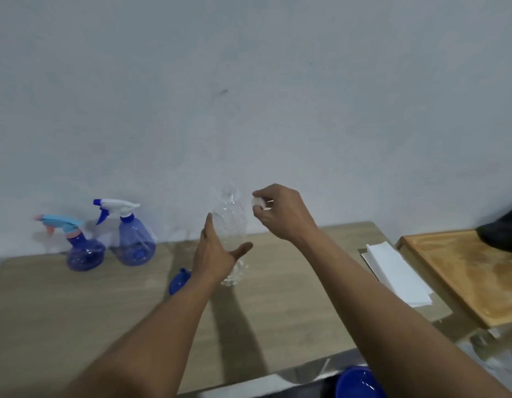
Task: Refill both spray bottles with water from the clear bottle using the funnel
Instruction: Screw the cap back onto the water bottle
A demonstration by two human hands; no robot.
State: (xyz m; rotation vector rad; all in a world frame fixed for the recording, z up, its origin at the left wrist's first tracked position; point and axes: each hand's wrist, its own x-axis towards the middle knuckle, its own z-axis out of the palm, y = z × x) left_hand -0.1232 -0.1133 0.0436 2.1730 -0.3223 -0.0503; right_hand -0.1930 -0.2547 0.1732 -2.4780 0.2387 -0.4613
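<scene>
A clear plastic bottle (231, 222) stands upright on the wooden table (105, 305), its neck uncapped. My left hand (213, 251) is spread beside its lower half, thumb in front, fingers apart, seemingly not gripping it. Just right of the bottle's top, my right hand (280, 212) pinches a small white cap (258, 203). Two blue spray bottles stand at the back left: one with a light blue and pink trigger head (83, 249), one with a white and blue head (135, 242). A blue funnel (178, 281) lies on the table, partly hidden behind my left forearm.
A stack of white paper sheets (398, 274) lies to the right, next to a wooden tray (473, 277) with a dark object (504, 228) at its far corner. A blue rounded object (356, 383) sits at the bottom edge. A plain wall backs the table.
</scene>
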